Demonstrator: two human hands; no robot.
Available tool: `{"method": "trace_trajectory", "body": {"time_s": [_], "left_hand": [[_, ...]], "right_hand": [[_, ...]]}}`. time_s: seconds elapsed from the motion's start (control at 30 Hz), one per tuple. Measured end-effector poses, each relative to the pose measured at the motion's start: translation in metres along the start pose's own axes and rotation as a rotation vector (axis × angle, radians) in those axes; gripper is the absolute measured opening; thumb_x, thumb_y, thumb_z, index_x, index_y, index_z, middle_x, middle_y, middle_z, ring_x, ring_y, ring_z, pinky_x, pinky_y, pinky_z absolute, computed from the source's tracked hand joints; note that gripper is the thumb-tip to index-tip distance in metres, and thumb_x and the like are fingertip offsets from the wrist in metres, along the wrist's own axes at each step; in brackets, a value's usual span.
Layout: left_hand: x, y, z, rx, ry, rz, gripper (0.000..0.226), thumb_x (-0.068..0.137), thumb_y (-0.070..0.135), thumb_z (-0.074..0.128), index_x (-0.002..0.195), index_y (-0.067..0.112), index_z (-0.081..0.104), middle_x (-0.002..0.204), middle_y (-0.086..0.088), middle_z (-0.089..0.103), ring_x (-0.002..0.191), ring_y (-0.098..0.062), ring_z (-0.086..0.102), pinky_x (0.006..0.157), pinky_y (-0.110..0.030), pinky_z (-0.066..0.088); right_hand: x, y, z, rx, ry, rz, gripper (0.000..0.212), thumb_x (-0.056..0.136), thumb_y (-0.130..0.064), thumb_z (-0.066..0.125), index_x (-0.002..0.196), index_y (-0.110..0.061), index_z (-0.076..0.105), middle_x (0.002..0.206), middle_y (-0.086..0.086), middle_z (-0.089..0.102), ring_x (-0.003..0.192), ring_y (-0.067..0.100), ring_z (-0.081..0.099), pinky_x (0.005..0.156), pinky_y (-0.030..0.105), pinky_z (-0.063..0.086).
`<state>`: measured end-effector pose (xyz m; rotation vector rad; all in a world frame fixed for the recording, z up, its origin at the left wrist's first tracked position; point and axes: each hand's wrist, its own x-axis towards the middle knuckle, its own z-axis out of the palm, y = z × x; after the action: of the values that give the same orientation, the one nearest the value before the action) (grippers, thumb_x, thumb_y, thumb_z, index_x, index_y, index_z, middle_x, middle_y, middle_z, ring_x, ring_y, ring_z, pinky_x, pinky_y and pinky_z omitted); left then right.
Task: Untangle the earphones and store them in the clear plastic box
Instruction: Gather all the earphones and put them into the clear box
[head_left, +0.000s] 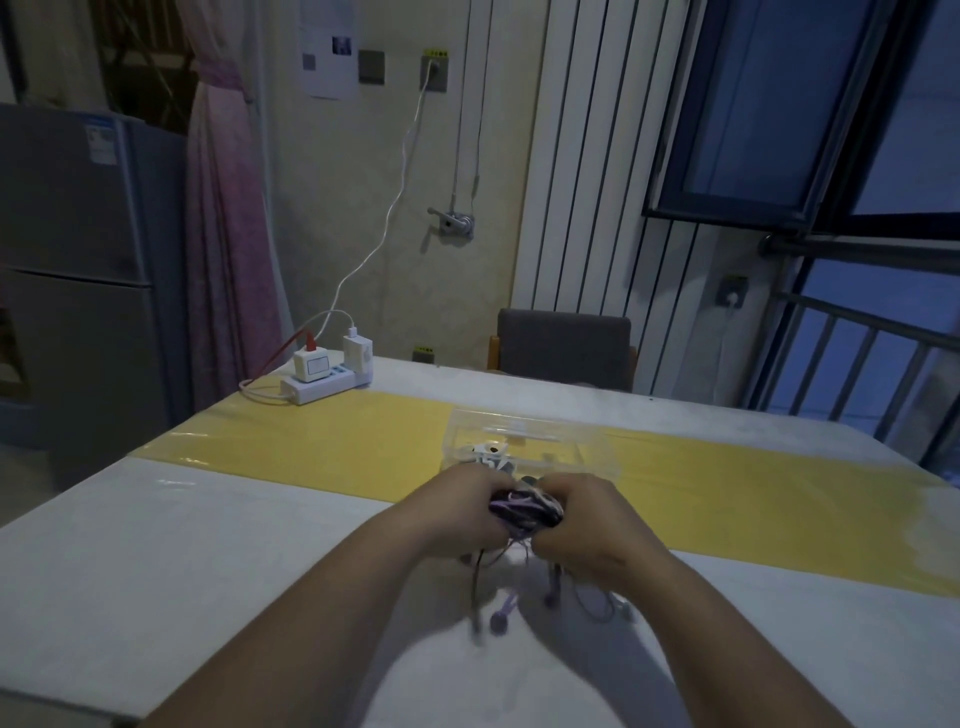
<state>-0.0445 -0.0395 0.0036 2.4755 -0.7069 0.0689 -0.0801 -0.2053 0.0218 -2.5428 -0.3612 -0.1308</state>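
A tangled bundle of purple, black and white earphone cords (524, 510) is held just above the table between both hands. My left hand (462, 506) grips its left side and my right hand (582, 514) grips its right side. Loose cord ends and purple plugs (501, 616) hang down to the tabletop below the hands. Directly behind the hands stands the clear plastic box (582, 441), lid off, on the yellow strip. White earphones (488, 451) lie inside it at the left.
A white power strip (322, 387) with chargers and cables sits at the table's far left. A yellow runner (311, 452) crosses the white table (182, 545). A grey chair (563, 345) stands behind the far edge.
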Motion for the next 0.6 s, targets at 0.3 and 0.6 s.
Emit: {"method": "trace_trajectory", "body": {"time_s": [0.3,0.6], "left_hand": [[0.04,0.044,-0.065,0.011,0.216,-0.005,0.012,0.077,0.011,0.061,0.069,0.02,0.056,0.069,-0.002,0.059,0.065,-0.021,0.06,0.051,-0.032,0.049],[0.083,0.054,-0.092,-0.178,0.374,-0.02,0.006,0.078,0.006,0.062,0.078,0.012,0.061,0.069,-0.007,0.059,0.06,-0.028,0.063,0.049,-0.038,0.058]], "right_hand": [[0.032,-0.025,-0.068,0.009,0.196,-0.043,0.016,0.07,-0.012,0.07,0.083,-0.022,0.068,0.071,-0.004,0.064,0.067,0.014,0.056,0.054,0.026,0.041],[0.08,-0.039,-0.115,-0.001,0.224,-0.055,0.022,0.071,-0.022,0.076,0.091,-0.028,0.069,0.084,0.0,0.069,0.071,0.017,0.065,0.049,0.031,0.054]]}}
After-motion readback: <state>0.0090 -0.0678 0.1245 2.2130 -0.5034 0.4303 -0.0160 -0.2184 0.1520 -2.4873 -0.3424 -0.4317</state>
